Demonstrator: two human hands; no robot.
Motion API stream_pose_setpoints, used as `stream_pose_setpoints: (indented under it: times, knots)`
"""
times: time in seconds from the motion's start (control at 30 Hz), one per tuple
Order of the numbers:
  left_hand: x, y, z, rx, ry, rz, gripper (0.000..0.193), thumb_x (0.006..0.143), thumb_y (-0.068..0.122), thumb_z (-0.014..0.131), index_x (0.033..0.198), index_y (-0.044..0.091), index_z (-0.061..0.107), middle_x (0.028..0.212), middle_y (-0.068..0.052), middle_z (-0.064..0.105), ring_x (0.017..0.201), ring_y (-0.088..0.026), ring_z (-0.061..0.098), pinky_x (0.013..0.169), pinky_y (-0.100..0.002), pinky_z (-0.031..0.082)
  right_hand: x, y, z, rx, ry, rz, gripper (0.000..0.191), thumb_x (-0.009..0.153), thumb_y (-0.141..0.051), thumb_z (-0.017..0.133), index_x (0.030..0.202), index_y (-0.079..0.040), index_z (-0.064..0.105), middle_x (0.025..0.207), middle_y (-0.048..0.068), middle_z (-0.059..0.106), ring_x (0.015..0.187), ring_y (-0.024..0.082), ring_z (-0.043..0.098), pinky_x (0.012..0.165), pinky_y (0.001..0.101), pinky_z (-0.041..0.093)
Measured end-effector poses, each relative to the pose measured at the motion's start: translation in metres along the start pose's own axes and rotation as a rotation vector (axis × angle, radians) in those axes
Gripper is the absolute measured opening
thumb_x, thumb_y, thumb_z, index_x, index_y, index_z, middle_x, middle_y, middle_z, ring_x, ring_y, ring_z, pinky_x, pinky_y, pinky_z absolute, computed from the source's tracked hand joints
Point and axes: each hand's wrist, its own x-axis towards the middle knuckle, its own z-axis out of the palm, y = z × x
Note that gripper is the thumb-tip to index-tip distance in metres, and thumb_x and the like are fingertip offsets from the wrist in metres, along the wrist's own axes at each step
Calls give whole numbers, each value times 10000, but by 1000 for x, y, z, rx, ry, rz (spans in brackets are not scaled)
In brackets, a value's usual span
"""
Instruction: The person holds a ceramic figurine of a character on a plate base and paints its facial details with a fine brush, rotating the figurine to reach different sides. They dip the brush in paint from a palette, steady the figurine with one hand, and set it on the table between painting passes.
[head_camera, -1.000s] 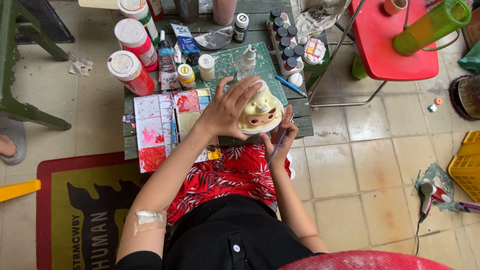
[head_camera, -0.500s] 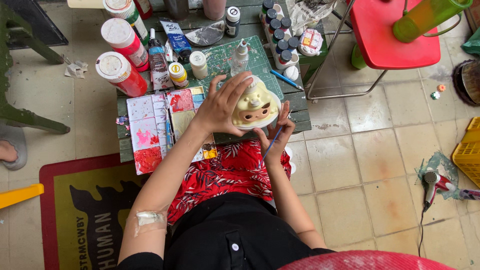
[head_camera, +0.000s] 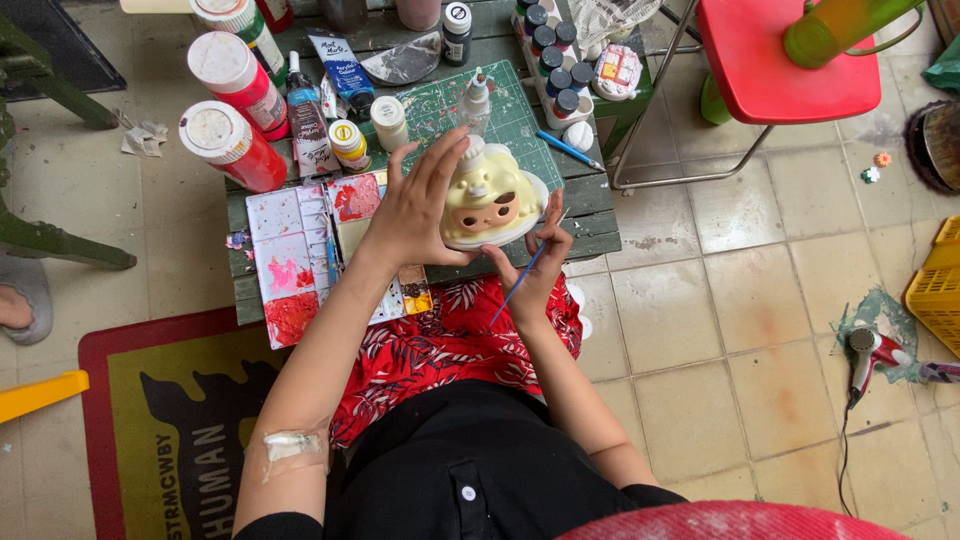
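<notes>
Cream-yellow plaster figurine (head_camera: 490, 195) with a painted face rests on its round white base, cupped from nine o'clock by my left hand (head_camera: 415, 205), fingers spread around it. My right hand (head_camera: 530, 270), at five o'clock, pinches a thin blue paintbrush (head_camera: 520, 285). At nine o'clock lies a stained white paint palette (head_camera: 295, 250); red paint bottles (head_camera: 235, 110) stand at ten.

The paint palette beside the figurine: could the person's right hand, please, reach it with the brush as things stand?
Probably yes. The right hand holds the blue brush just below the figurine; the paint palette lies open, but the left forearm crosses between, so it must go over.
</notes>
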Motion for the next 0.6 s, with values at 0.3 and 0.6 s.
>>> stream_pose_setpoints:
  times: [0.3, 0.6]
  knots:
    - [-8, 7, -7, 59, 47, -62, 1459, 480, 723, 929, 1571, 29, 254, 1629, -133, 333, 1503, -249, 373, 1191, -540, 187, -3, -18, 14, -254, -9, -120, 724, 778, -172, 943, 1182, -76, 349, 1702, 273, 249, 1543, 321, 384, 1181, 393, 386]
    - [-5, 1, -10, 15, 23, -101, 1480, 368, 598, 979, 1574, 104, 280, 1628, -81, 355, 1514, -247, 356, 1187, -554, 180, -8, -7, -5, 55, -2, -83, 237, 1118, -94, 514, 1295, -95, 358, 1721, 243, 221, 1569, 335, 361, 1202, 454, 473]
